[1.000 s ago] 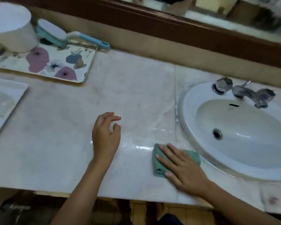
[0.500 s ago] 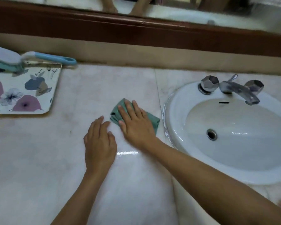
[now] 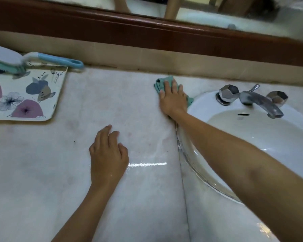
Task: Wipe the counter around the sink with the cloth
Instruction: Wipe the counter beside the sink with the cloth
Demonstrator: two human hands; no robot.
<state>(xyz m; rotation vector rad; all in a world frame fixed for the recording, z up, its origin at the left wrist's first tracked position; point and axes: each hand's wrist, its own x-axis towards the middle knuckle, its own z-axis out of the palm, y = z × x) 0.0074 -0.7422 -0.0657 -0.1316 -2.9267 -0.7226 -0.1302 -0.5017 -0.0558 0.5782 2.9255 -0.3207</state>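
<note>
A green cloth [image 3: 160,83] lies on the pale marble counter [image 3: 112,105] near the back wall, just left of the white oval sink [image 3: 252,137]. My right hand [image 3: 172,100] presses flat on the cloth and covers most of it; my forearm crosses the sink's left rim. My left hand [image 3: 108,154] rests on the counter nearer to me, fingers slightly spread and holding nothing.
A chrome tap with two faceted knobs [image 3: 252,98] sits at the sink's back. A floral tray [image 3: 24,98] lies at the left, with a blue-handled brush [image 3: 56,60] across its far edge. A beige upstand and a wooden mirror frame [image 3: 147,34] run behind the counter.
My right hand has slid the cloth from the counter's front edge away from me, up along the sink's left side to the back wall. My left hand stayed in about the same spot.
</note>
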